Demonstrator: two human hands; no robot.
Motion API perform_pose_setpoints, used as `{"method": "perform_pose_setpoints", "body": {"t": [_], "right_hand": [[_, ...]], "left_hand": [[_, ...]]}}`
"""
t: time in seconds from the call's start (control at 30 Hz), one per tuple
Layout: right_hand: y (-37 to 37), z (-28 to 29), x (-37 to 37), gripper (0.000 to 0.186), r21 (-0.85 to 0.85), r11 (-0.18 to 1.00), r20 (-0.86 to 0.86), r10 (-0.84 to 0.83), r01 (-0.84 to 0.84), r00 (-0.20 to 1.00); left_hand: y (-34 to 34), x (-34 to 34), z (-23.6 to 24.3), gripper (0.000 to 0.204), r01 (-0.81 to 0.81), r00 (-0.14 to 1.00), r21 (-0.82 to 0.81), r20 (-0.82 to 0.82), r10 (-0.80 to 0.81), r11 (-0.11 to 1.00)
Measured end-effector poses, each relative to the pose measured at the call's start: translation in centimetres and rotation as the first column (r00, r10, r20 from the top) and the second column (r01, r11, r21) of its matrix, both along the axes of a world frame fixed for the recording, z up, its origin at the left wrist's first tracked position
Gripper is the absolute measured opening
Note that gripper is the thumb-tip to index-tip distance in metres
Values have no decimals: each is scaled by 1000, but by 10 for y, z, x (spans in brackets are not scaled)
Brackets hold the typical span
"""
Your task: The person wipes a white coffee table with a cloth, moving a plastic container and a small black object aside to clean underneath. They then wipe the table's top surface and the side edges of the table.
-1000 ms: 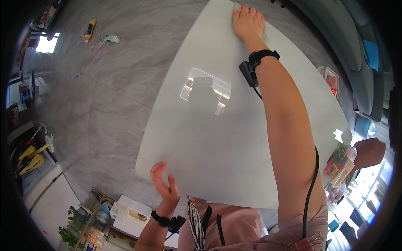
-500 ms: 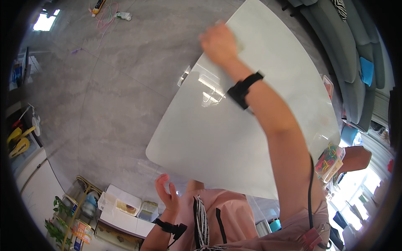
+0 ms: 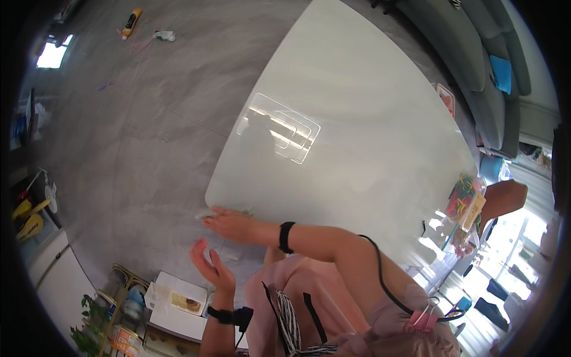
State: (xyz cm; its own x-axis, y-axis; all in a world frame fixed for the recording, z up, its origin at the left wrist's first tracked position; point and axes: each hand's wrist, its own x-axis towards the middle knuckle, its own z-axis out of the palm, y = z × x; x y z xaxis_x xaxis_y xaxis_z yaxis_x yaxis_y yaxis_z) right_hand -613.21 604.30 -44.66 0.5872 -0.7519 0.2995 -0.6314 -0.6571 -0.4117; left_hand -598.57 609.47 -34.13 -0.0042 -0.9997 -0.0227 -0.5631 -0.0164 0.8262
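My right hand is at the near left corner of a glossy white table. Its fingers lie along what looks like a pale, thin cloth, mostly covered by the hand and partly blurred. Just below it, off the table edge, my left hand is raised with thumb and fingers apart, holding nothing. Black bands circle both wrists.
A clear tub of colourful pieces stands at the table's right corner. Beyond the far right edge is a grey sofa with a blue cushion. Low shelves with a plant are at lower left. A yellow tool lies on the floor.
My right hand has swept from the far left edge of the table toward me, to the near left corner. My left hand has shifted slightly left and down, still open. The view has shifted a little.
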Motion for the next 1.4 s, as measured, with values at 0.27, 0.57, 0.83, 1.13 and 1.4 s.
{"method": "perform_pose_setpoints", "body": {"t": [0.27, 0.57, 0.83, 1.13, 1.4], "right_hand": [[-74, 55, -220, 25, 246, 734, -256, -581, 633, 773], [-61, 19, -258, 35, 477, 481, 31, -846, 736, 533], [-142, 8, -442, 51, 15, 308, -196, -932, 951, 305], [273, -17, -584, 57, -180, -650, -360, -655, 739, -664], [126, 11, -262, 57, 228, -48, -439, -896, 972, 59]], "left_hand": [[-123, -119, -45, 35, 249, 918, -222, 363, -157, 943], [-171, -175, -101, 44, 164, 762, -85, 643, -71, 983], [-175, -173, -93, 47, 160, 779, -29, 618, -108, 987], [-170, -182, -94, 51, 184, 781, 28, 603, -164, 982], [-169, -173, -94, 55, 203, 731, 22, 661, -167, 979]]}}
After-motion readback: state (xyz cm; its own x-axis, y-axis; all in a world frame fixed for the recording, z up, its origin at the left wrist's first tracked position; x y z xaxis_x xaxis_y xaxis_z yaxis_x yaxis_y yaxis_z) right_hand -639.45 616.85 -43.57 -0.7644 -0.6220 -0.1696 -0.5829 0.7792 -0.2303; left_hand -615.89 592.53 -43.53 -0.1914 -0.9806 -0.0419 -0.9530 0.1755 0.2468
